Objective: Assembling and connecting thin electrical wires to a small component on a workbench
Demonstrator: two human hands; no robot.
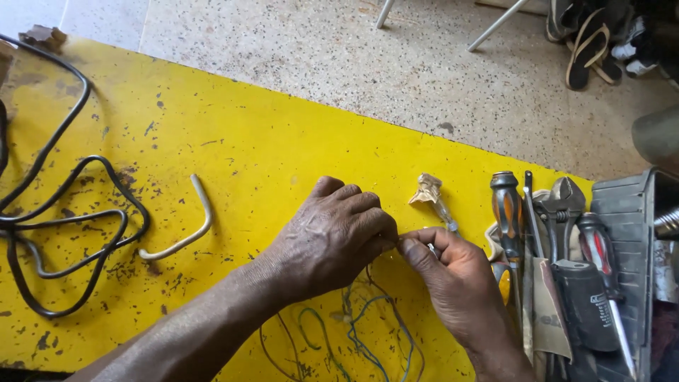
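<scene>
Your left hand (pixel 332 237) and right hand (pixel 453 283) meet fingertip to fingertip, both pinching the end of the thin green and blue wires (pixel 361 332). The wires trail down toward you over the scuffed yellow table (pixel 247 148); neither hand is nearer.

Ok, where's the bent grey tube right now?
In the head view, the bent grey tube lies on the yellow table, left of the hands, beside the black cable.

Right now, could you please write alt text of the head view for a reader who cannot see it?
Two hands, left hand and right hand, meet fingertip to fingertip, pinching something small over thin tangled wires on a worn yellow table. A black cable and a bent grey tube lie to the left, screwdrivers and an adjustable wrench to the right.
</scene>
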